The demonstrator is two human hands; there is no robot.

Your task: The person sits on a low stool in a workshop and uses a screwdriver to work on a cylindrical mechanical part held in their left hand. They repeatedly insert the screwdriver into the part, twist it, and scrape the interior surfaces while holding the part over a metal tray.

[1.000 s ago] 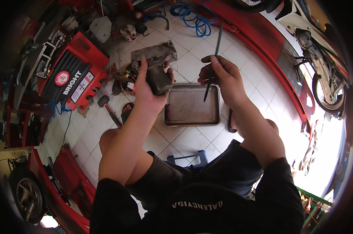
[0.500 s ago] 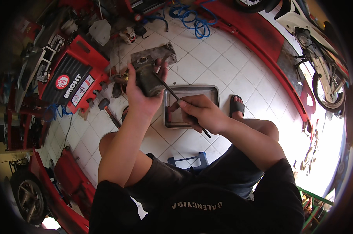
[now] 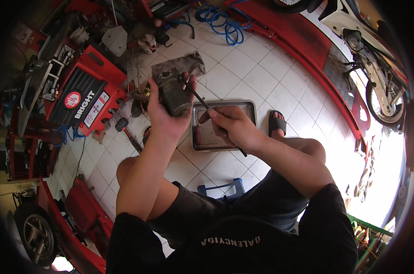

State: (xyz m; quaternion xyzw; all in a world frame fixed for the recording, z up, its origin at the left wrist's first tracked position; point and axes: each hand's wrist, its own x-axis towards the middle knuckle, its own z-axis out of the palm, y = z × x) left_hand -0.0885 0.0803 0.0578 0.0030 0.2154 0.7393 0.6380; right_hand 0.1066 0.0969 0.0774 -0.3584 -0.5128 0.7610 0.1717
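A white tiled floor [image 3: 257, 77] fills the middle of the view, edged by one long red ramp [image 3: 307, 50] curving along its far and right sides. One motorcycle [image 3: 376, 59] stands at the upper right beyond the ramp, and a single wheel [image 3: 35, 233] of another machine shows at the lower left. One red tool chest [image 3: 85, 98] sits on the floor at the left, with loose tools scattered just beside it. One coiled blue hose [image 3: 225, 25] lies at the top of the floor. One shallow metal tray [image 3: 248, 107] rests on the tiles straight ahead, and one sandalled foot [image 3: 277, 124] is planted just to its right. One small blue stool [image 3: 225, 188] shows between the person's knees. Above the tray's left edge, the left hand [image 3: 163, 116] is closed firmly around one grimy grey metal engine part [image 3: 175, 86], held up in the air with its top tilted away. The right hand [image 3: 229, 128] is curled tightly around one thin dark rod-like tool [image 3: 202, 100], whose far tip touches the upper face of the engine part and whose near end pokes out below the wrist.
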